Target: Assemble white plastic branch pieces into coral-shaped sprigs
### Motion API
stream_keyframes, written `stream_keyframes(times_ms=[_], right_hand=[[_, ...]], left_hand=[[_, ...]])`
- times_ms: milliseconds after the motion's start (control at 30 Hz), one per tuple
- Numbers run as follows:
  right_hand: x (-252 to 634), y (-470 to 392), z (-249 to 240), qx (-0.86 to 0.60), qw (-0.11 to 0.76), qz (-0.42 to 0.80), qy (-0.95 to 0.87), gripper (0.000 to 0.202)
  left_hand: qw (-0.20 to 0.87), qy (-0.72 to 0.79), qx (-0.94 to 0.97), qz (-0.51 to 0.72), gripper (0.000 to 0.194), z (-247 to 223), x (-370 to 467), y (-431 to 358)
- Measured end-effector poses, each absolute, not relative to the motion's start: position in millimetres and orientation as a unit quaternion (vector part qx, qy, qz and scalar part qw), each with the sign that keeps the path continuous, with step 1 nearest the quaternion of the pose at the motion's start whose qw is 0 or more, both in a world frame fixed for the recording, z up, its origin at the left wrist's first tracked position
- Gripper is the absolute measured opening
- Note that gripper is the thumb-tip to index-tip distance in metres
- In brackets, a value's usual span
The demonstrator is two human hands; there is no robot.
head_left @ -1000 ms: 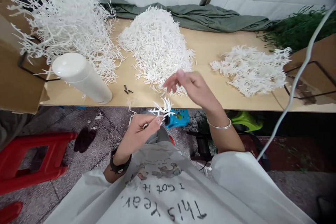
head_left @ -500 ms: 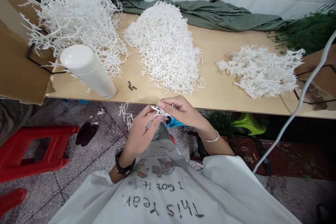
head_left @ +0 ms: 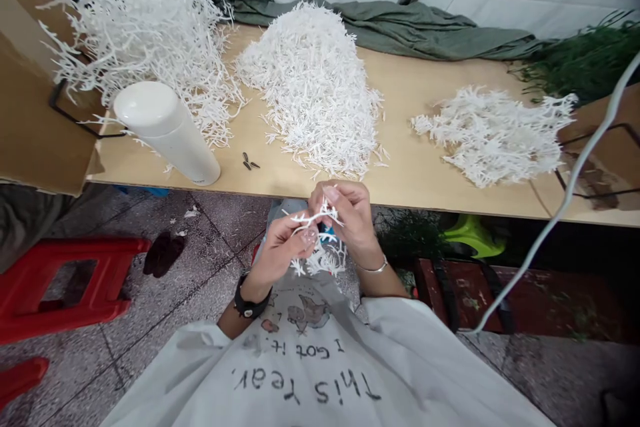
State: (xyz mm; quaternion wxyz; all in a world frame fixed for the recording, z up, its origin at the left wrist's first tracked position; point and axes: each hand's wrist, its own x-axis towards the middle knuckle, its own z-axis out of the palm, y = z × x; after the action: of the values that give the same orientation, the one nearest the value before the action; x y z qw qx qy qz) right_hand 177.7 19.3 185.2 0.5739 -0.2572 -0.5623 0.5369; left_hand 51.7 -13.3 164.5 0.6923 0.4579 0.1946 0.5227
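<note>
A white branched twig, plastic by its look (head_left: 314, 217), stretches between my two hands just in front of the table edge. My left hand (head_left: 280, 250) pinches its left part between thumb and fingers. On the other end, the thumb and fingers of my right hand (head_left: 349, 215) are closed round the twig's small branches. More white branching sprigs (head_left: 325, 260) hang below, over my lap; which hand holds them I cannot tell. Past my hands, a heap of short white pieces (head_left: 315, 93) lies on the wooden table (head_left: 400, 180).
A tangle of long white branches (head_left: 155, 33) rises at the left, behind a white bottle (head_left: 173, 140). Several dark seeds (head_left: 249, 161) lie beside the bottle. Another white branch pile (head_left: 500, 137) is at right, near a hanging grey cable (head_left: 565, 203). A red stool (head_left: 65, 287) stands left.
My right hand has turned and drawn in, and my left hand has shifted slightly right and down. The twig now shows stretched between them, and the sprigs below have swung in from the left.
</note>
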Motion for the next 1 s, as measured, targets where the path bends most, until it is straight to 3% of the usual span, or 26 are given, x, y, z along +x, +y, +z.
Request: stream_keyframes(times_ms=[167,233,267,333,433,467,533,600,700,800,900,1000], right_hand=[[201.7,46.1,221.0,-0.191,0.799,0.376,-0.428,0.027],[225.6,71.6,231.1,-0.216,0.876,0.22,-0.372,0.027],[236.4,85.0,231.7,-0.271,0.87,0.151,-0.382,0.026],[251.5,109.4,222.8,-0.427,0.765,0.035,-0.481,0.023],[258.0,131.7,193.0,-0.622,0.469,-0.026,-0.627,0.018],[257.0,133.6,183.4,-0.649,0.407,-0.028,-0.642,0.021],[251.7,128.5,171.4,-0.653,0.387,-0.023,-0.65,0.022],[243.1,112.9,171.8,-0.602,0.432,0.028,-0.671,0.023],[227.9,79.4,188.0,-0.444,0.451,0.254,-0.731,0.045],[216.6,49.8,205.1,-0.276,0.381,0.446,-0.761,0.058],[210.7,33.2,212.8,-0.208,0.344,0.498,-0.769,0.049],[202.2,24.5,209.2,-0.203,0.361,0.543,-0.73,0.046]], left_hand=[[0.658,0.149,0.498,0.545,0.025,165.6,46.5,-23.9],[0.628,0.178,0.498,0.571,0.029,165.6,42.3,-25.6],[0.611,0.206,0.497,0.58,0.031,165.6,40.8,-25.5],[0.582,0.262,0.499,0.586,0.031,166.1,39.3,-23.9],[0.551,0.32,0.5,0.586,0.017,168.7,40.8,-19.9],[0.548,0.33,0.503,0.581,0.016,169.9,42.0,-18.7],[0.547,0.337,0.511,0.57,0.016,172.2,44.7,-17.0],[0.545,0.346,0.515,0.563,0.016,174.1,47.1,-16.5],[0.534,0.364,0.519,0.559,0.018,176.8,47.9,-17.2],[0.535,0.367,0.53,0.546,0.02,179.8,44.7,-18.7],[0.556,0.367,0.528,0.527,0.025,181.0,42.8,-20.3],[0.587,0.337,0.457,0.577,0.032,178.4,50.9,-22.3]])
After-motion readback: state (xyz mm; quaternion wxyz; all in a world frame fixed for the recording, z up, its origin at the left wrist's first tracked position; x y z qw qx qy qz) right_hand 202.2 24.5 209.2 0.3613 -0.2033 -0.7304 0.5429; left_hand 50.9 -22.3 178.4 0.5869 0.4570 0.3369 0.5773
